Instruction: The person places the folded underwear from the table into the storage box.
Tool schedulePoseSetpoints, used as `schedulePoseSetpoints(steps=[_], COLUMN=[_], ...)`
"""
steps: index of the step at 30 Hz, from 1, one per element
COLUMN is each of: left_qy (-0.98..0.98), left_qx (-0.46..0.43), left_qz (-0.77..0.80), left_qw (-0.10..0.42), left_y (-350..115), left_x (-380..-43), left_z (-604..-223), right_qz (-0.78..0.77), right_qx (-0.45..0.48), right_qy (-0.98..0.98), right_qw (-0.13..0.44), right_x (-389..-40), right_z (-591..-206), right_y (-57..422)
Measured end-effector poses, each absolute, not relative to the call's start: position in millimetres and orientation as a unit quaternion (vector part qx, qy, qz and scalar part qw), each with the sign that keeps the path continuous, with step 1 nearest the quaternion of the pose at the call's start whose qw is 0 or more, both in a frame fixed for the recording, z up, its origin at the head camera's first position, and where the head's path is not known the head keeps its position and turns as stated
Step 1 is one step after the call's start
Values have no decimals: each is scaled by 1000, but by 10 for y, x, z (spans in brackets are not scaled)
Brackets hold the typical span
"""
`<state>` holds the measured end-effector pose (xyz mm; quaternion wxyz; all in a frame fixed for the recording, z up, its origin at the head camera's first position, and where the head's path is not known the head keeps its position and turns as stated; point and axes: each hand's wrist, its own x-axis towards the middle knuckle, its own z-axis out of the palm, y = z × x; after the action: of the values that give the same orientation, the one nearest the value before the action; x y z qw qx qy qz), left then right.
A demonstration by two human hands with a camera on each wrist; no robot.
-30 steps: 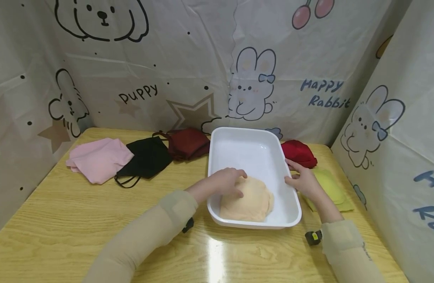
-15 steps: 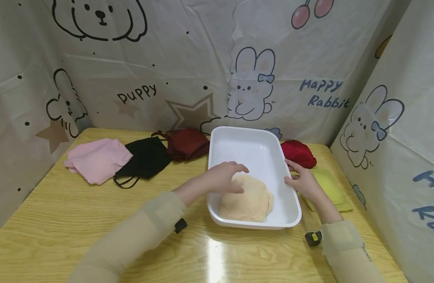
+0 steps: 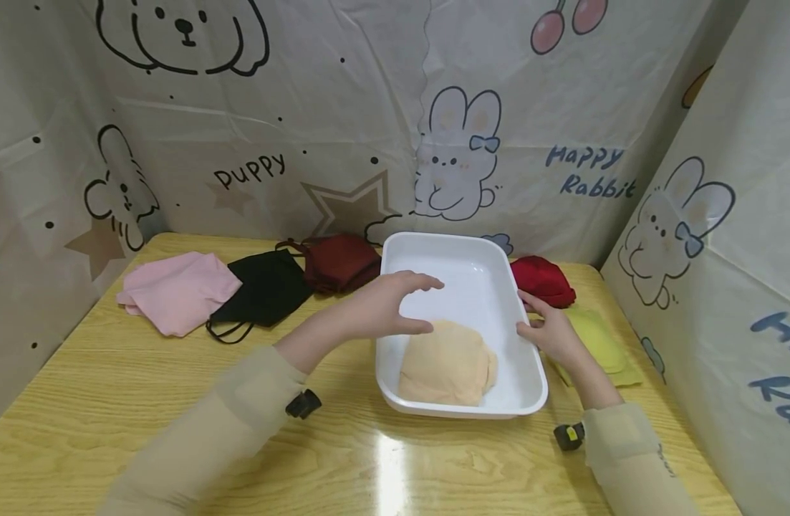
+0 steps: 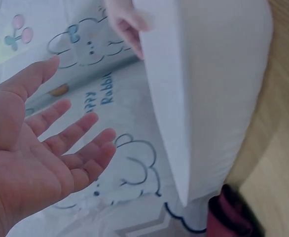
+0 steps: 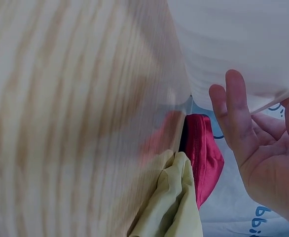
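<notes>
A white rectangular tray (image 3: 465,287) stands on the table with a folded peach cloth item (image 3: 442,369) lying at its near end. My left hand (image 3: 388,304) hovers over the tray's left rim with fingers spread and slightly bent; the palm holds nothing, as the left wrist view also shows. With my right hand (image 3: 552,333) I grip the tray's right rim between thumb and fingers. In the right wrist view the fingers (image 5: 237,98) lie against the outer wall. Beside that hand lie a shiny red cloth item (image 3: 543,281) and a yellow one (image 3: 601,344).
Left of the tray, along the back of the wooden table (image 3: 343,459), lie a pink cloth item (image 3: 178,292), a black one (image 3: 266,287) with a thin strap, and a maroon one (image 3: 341,263). A printed sheet (image 3: 343,93) hangs behind and at both sides.
My left hand has let go of the peach cloth and moved up and to the left, its fingers spreading. The right hand and the tray are nearly unmoved.
</notes>
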<state>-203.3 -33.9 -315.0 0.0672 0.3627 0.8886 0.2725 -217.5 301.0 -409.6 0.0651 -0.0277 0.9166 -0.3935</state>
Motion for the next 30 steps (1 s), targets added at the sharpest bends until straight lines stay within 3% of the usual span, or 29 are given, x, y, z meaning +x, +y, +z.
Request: schedulePoseSetpoints(steps=[18, 30], left_qy=[876, 849], left_qx=[327, 335], left_qz=[353, 390], left_qw=[-19, -120], left_y=[-783, -1051], left_x=[-1920, -1886], left_z=[-2748, -2718], right_qz=[-387, -401], right_qx=[-24, -22], right_qy=[920, 913], right_qw=[63, 70], right_x=[-2170, -2180], right_z=[-4097, -4107], right_y=[3021, 3018])
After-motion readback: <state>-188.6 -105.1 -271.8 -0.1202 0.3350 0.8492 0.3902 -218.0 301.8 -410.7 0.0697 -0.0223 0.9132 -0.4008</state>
